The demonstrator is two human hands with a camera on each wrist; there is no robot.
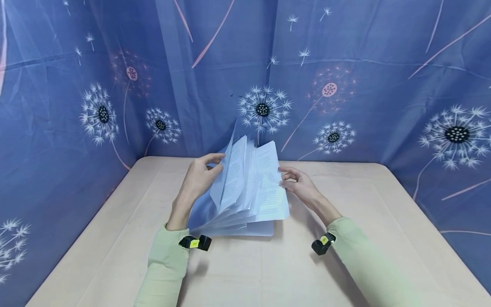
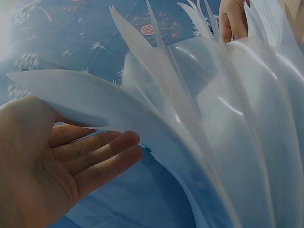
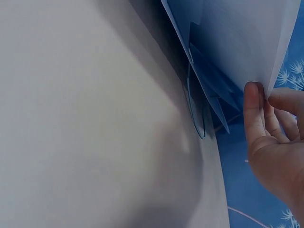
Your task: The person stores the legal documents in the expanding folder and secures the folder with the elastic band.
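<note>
A blue folder of clear plastic sleeves lies spread open near the table's back edge, its leaves fanned upward. Printed sheets show inside several sleeves. At the left, my left hand pinches a raised sleeve by its outer edge between thumb and fingers; the thumb is partly hidden behind it in the left wrist view. On the opposite side, my right hand pinches the outer edge of a sleeve with a printed sheet. Beneath that sleeve, the right wrist view shows a thin elastic loop by the blue cover.
A pale cloth covers the table. Behind it and along both sides hangs a blue curtain with dandelion prints. Each wrist wears a small black camera, the left one close to the folder's front left corner.
</note>
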